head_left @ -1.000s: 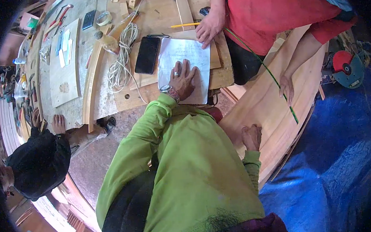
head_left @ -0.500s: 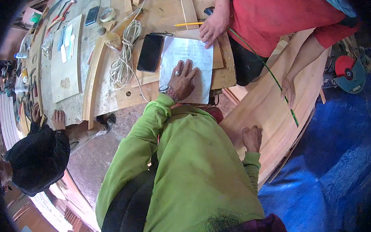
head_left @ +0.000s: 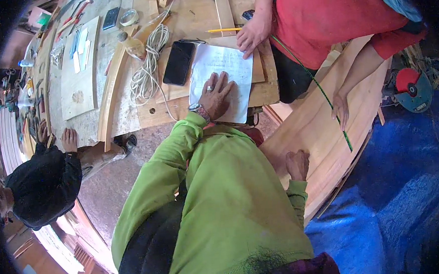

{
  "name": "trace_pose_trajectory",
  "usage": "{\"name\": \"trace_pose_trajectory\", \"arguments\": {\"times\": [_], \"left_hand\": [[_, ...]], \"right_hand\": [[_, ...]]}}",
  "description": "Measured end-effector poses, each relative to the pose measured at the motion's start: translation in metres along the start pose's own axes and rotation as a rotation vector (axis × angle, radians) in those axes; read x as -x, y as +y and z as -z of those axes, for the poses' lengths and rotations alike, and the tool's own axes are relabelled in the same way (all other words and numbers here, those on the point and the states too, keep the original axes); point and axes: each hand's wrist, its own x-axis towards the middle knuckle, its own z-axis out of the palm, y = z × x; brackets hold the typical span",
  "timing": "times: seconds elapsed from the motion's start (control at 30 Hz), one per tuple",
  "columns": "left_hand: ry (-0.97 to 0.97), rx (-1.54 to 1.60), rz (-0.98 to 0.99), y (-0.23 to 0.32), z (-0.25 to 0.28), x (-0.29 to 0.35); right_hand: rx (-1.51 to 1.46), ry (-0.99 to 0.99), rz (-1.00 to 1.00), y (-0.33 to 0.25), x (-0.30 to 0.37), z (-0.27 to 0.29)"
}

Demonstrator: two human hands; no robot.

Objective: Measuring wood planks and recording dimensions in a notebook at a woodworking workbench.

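Note:
My left hand [head_left: 218, 98] lies flat with fingers spread on a white sheet of paper [head_left: 230, 68] bearing handwriting. It wears a ring and a wristwatch. My right hand [head_left: 297, 165] rests on a wide, pale wooden board [head_left: 325, 135], its fingers curled in; nothing shows in them. Across that board runs a green measuring tape [head_left: 308, 71]. Another person in red has one hand [head_left: 254, 33] at the paper's upper corner, by a yellow pencil [head_left: 223, 30]. That person's other hand [head_left: 341, 108] touches the tape near its end.
Left of the paper are a black phone [head_left: 179, 63], a coiled pale cable [head_left: 147, 66], a bottle [head_left: 132, 46] and a curved wooden strip [head_left: 111, 96]. A cutting disc [head_left: 412, 89] sits at the right above a blue tarp [head_left: 384, 202]. Someone in black [head_left: 44, 185] is at the bench's left.

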Motion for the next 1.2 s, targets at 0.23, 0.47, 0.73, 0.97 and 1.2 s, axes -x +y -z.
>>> {"name": "trace_pose_trajectory", "arguments": {"times": [0.23,0.47,0.73,0.97,1.2], "left_hand": [[0.027,0.029,-0.017,-0.002,-0.003,-0.001],[0.039,0.028,-0.004,-0.002,0.001,-0.003],[0.002,0.037,0.07,-0.005,0.017,-0.018],[0.007,0.049,0.183,-0.02,0.014,-0.041],[-0.127,-0.057,0.346,-0.006,0.023,-0.066]], "right_hand": [[-0.073,-0.039,-0.171,-0.009,0.001,0.008],[-0.018,0.011,-0.088,-0.001,0.0,-0.002],[-0.04,0.074,-0.147,0.004,-0.001,-0.009],[-0.029,0.019,-0.123,-0.001,0.0,-0.002],[0.015,0.132,-0.034,0.009,-0.001,-0.018]]}}
